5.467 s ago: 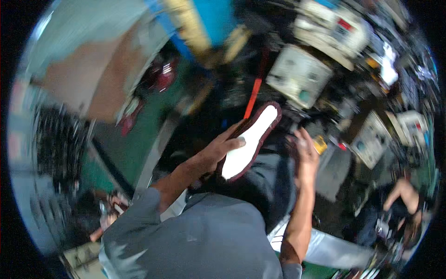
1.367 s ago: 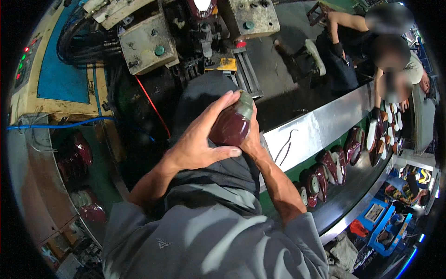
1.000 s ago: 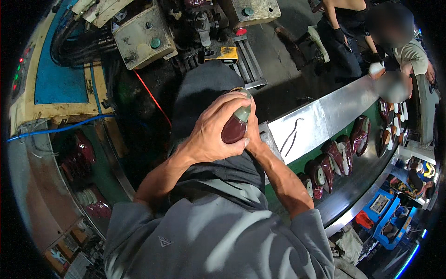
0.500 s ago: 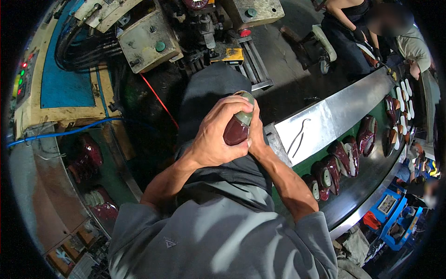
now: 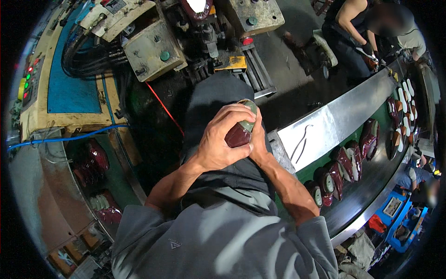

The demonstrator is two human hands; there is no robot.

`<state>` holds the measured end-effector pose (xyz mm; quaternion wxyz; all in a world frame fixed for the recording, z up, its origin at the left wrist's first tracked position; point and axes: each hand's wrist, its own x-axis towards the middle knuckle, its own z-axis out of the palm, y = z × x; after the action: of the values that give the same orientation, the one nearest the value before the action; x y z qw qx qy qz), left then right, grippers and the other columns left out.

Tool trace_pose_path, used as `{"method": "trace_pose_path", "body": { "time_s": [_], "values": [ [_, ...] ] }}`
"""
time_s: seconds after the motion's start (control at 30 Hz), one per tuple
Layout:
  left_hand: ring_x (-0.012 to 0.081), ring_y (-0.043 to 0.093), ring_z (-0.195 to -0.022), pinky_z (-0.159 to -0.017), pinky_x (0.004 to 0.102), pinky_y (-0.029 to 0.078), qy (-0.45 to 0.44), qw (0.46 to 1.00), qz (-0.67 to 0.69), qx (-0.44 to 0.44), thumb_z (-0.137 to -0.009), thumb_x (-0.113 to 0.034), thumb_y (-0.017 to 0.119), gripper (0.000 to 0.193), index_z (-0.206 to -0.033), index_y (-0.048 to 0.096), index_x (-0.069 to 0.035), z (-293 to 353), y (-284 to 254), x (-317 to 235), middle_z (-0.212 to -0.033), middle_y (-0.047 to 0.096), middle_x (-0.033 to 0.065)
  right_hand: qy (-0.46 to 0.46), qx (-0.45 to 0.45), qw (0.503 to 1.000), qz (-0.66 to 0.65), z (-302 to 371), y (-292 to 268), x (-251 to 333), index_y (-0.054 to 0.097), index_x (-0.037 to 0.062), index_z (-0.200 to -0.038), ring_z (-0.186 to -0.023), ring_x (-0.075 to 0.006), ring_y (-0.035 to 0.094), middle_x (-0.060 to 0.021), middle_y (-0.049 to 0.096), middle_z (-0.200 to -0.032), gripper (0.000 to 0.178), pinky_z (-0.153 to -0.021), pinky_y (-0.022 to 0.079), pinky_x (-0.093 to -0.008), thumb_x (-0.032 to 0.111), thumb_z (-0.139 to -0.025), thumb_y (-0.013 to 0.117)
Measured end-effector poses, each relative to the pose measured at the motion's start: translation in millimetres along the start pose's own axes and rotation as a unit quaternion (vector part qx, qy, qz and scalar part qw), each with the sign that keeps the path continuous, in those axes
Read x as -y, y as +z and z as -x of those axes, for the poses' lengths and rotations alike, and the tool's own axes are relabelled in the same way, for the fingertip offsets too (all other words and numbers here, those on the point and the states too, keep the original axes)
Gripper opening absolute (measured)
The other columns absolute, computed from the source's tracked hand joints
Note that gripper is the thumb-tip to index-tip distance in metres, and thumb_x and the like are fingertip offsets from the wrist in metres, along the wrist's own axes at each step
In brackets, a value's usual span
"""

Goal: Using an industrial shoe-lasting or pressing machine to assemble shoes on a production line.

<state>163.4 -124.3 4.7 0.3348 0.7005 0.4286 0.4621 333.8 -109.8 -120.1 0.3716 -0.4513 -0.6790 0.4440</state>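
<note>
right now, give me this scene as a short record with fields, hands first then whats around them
left hand: wrapped around a dark red shoe
right hand: against the shoe's right side, fingers partly hidden
shoe detail: grey-green part at its far end
right side: dark tool lying on a metal ledge; beyond it, a row of dark red shoes
ahead: control box with a green button
upper right: two other people
unclear: what the right fingertips touch

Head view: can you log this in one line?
left hand: gripping maroon shoe on green last; right hand: against its right side; dark tool: on metal ledge
</note>
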Motion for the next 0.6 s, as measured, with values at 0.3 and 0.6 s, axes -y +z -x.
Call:
{"method": "trace_pose_path", "body": {
  "time_s": [0.3,0.6],
  "values": [
    [0.0178,0.066,-0.124,-0.109,0.0344,0.052,-0.17,0.945,0.265,-0.092,-0.092,-0.016,0.089,0.069,-0.153,0.059,-0.005,-79,-42,42,-0.132,0.07,0.0056,0.077,0.132,0.988,-0.029,-48,-63,61,0.021,0.0021,-0.173,-0.143,-0.0365,0.062,-0.0293,0.063,-0.151,0.11,-0.119,0.05,-0.0458,0.025,-0.091,0.09],
    [0.0205,0.072,-0.105,-0.089,0.0394,0.058,-0.341,0.919,0.116,-0.163,-0.107,-0.024,0.074,0.037,-0.134,0.072,0.001,-39,-10,204,-0.109,0.077,0.0073,-0.069,0.149,0.933,0.321,-5,-34,43,0.064,0.0323,-0.156,-0.119,-0.0545,0.056,-0.0379,0.016,-0.174,0.078,-0.099,0.057,-0.0581,0.018,-0.082,0.085]
  ]
}}
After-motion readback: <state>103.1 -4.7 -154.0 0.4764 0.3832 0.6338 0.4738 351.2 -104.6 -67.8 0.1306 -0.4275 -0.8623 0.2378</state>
